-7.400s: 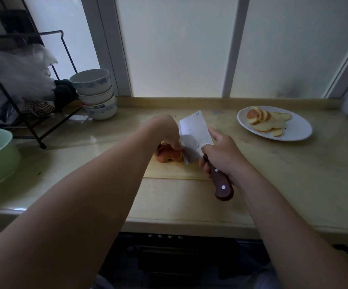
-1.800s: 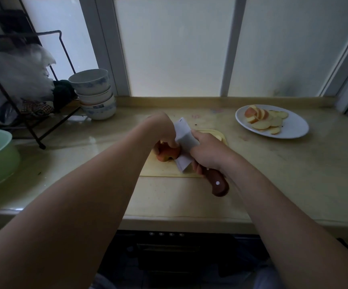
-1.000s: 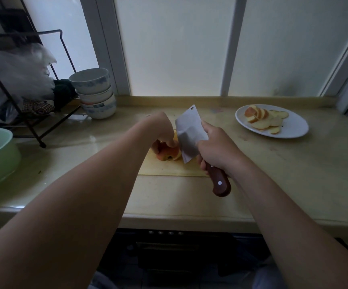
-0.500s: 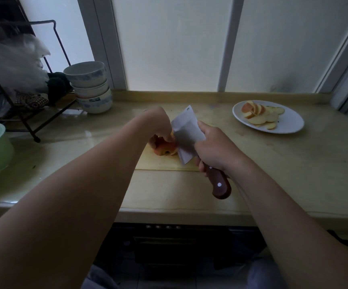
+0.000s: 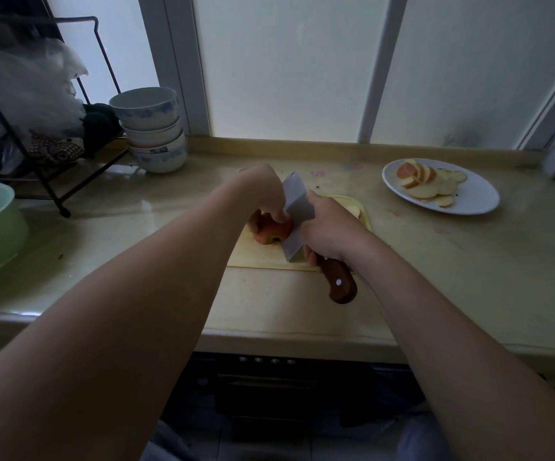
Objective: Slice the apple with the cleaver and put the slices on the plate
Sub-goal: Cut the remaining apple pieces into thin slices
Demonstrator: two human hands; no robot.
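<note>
The apple (image 5: 271, 231) sits on the pale cutting board (image 5: 262, 257) at the middle of the counter (image 5: 469, 267), what remains of it a red-skinned chunk pinned down by the left hand (image 5: 262, 191), whose fingers curl over its top. The right hand (image 5: 329, 227) is wrapped tight around the cleaver (image 5: 297, 221), gripping high where the wooden handle (image 5: 339, 282) meets the blade, and the blade is down against the apple's right side, edge at the board. A few pale slices (image 5: 352, 209) lie at about two o'clock from the apple, partly hidden behind the right hand. The plate (image 5: 475, 197) stands well apart, also toward two o'clock, with a pile of cut slices on it.

From where I stand, the apple looks firm but likely slick on its cut face, and a rounded remnant could rock or skid under a heavy blade. It seems best held from above with fingertips tucked back from the steel, cut face flat on the board if possible. The cleaver looks weighty; its own mass should do much of the cutting. The slices look thin and wet, apt to stick to the blade or snap, so I would lift them several together rather than pinching single ones.

Stacked bowls (image 5: 151, 134) stand at ten o'clock, clear of the work.
</note>
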